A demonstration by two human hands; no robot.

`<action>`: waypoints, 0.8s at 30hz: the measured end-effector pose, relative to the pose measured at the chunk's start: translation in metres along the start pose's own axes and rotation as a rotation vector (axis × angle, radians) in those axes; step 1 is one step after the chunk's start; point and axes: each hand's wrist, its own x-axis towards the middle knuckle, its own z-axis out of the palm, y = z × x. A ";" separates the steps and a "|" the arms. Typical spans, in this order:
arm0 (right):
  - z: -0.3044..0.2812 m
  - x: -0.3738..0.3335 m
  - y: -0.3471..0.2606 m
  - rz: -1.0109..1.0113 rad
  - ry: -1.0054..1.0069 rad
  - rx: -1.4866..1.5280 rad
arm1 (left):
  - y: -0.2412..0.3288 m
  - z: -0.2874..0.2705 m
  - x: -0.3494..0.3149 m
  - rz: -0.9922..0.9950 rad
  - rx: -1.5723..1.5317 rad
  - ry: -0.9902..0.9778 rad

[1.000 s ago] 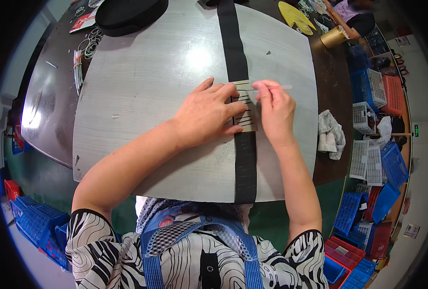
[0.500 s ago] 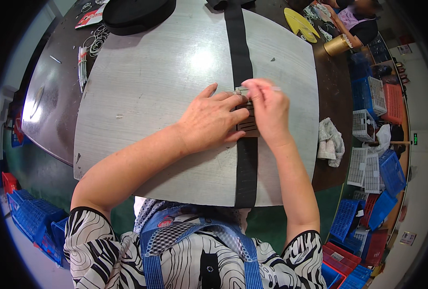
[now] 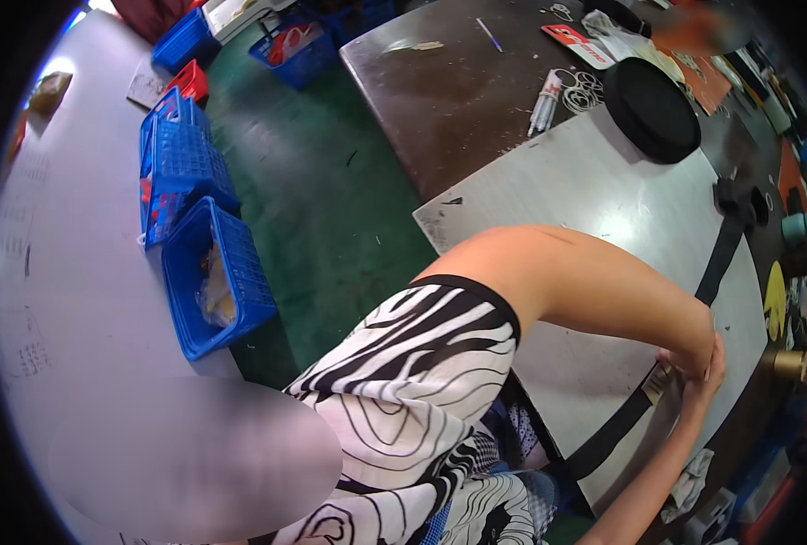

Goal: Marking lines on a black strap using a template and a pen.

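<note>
A long black strap (image 3: pixel 606 443) runs slantwise over the pale board (image 3: pixel 594 400), at the right of the view. A small slotted plate (image 3: pixel 657 382) lies on the strap beside my hands. My left arm reaches across the board, and my left hand (image 3: pixel 691 358) rests by the plate, its fingers mostly hidden by the bent wrist. My right hand (image 3: pixel 715 365) is close against the left one. Its fingertips are covered, so what it grips cannot be made out. Beyond the hands the strap continues to a loose black bundle (image 3: pixel 742 202).
A thick black round disc (image 3: pixel 651 111) lies on the board's far edge. White cords (image 3: pixel 580 92), a bundle of white sticks (image 3: pixel 543 107) and a pen (image 3: pixel 490 34) are on the dark table (image 3: pixel 440 109). Blue crates (image 3: pixel 222 272) stand on the green floor. A crumpled cloth (image 3: pixel 689 486) lies at right.
My view has swung left, so the board, strap and hands now appear farther right. Both hands remain at the slotted plate. The right hand's thin pale tool is no longer visible.
</note>
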 end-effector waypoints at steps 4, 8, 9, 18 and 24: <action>0.025 -0.018 -0.012 -0.232 -0.096 -0.360 | 0.012 -0.001 -0.031 -0.008 0.047 -0.023; 0.032 -0.052 -0.022 -0.241 -0.125 -0.383 | 0.032 0.002 -0.053 0.054 0.105 -0.038; 0.033 -0.062 -0.028 -0.243 -0.125 -0.383 | 0.039 0.002 -0.057 0.073 0.120 -0.041; 0.072 -0.175 -0.092 -0.226 -0.058 -0.441 | 0.065 0.025 -0.137 0.171 -0.319 0.139; 0.087 -0.219 -0.120 -0.281 -0.046 -0.457 | 0.027 0.042 -0.190 0.063 -0.602 0.518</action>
